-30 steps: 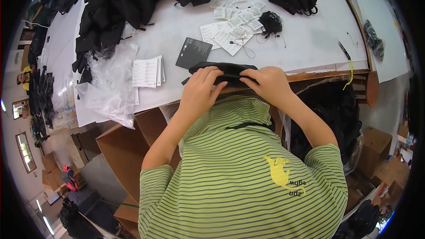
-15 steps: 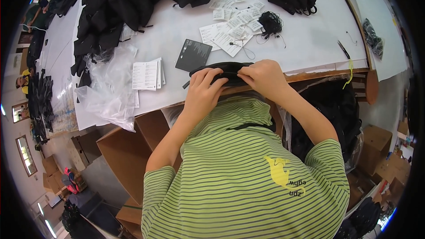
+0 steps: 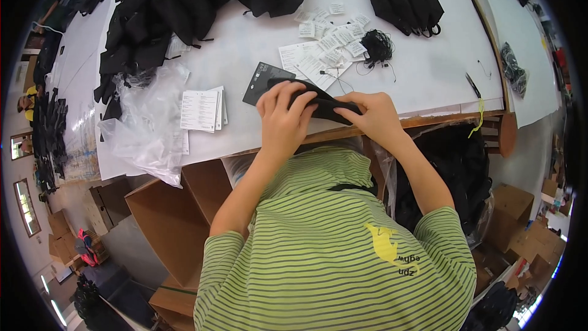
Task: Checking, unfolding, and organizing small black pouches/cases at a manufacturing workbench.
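Note:
A black fabric pouch (image 3: pixel 323 104) is held between both hands over the front edge of the white table, tilted down to the right. My left hand (image 3: pixel 285 110) grips its left part, with the fingers bent over the cloth. At the right end, my right hand (image 3: pixel 376 115) pinches the pouch between thumb and fingers. Partly behind the pouch and the left hand lies a dark grey card (image 3: pixel 258 78). White printed sheets (image 3: pixel 295 56) and small white labels (image 3: pixel 331 41) lie just beyond, beside a tangle of black strings (image 3: pixel 377 48).
Black cloth items (image 3: pixel 184 9) are heaped at the far left. A clear plastic bag (image 3: pixel 144 122) and a stack of white cards (image 3: pixel 201 110) sit left of my hands. Folded black pieces (image 3: pixel 404 1) and a small cutter (image 3: pixel 473 86) lie right. Cardboard boxes (image 3: pixel 165 220) stand below the table.
The pouch has turned from lying level to slanting down rightward, its opening no longer facing up. My right hand has moved lower, and the left fingers now lie over the cloth.

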`<action>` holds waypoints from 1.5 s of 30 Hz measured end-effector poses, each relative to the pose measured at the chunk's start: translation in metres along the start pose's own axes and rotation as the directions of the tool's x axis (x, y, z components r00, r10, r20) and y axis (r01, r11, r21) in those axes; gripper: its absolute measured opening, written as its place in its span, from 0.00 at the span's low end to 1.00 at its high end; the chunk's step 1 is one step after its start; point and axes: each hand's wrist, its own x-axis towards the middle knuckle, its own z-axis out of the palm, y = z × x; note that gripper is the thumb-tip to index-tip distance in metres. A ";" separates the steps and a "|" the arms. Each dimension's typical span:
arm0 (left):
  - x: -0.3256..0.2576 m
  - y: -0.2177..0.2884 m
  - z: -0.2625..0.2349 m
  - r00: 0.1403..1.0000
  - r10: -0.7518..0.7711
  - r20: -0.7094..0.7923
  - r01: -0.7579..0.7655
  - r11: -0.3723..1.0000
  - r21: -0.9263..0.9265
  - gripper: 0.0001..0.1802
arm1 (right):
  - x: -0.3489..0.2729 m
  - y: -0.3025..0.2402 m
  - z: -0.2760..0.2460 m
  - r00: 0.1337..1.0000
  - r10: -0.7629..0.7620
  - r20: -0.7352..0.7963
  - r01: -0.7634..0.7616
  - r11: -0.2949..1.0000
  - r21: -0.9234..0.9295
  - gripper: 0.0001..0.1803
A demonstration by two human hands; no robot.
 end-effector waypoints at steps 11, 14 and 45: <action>-0.018 -0.001 -0.030 0.492 -0.662 0.566 0.430 -0.381 -0.819 0.30 | -0.002 -0.058 0.035 0.923 0.365 0.123 -0.357 0.693 0.626 0.12; -0.018 -0.005 -0.029 0.475 -0.744 0.470 0.332 -0.342 -0.879 0.27 | -0.002 -0.060 0.046 0.915 0.394 0.088 -0.311 0.549 0.776 0.09; -0.012 -0.001 -0.043 0.415 -0.613 0.673 0.474 -0.486 -0.734 0.18 | 0.024 -0.076 0.024 0.996 0.033 -0.084 0.023 0.808 0.589 0.06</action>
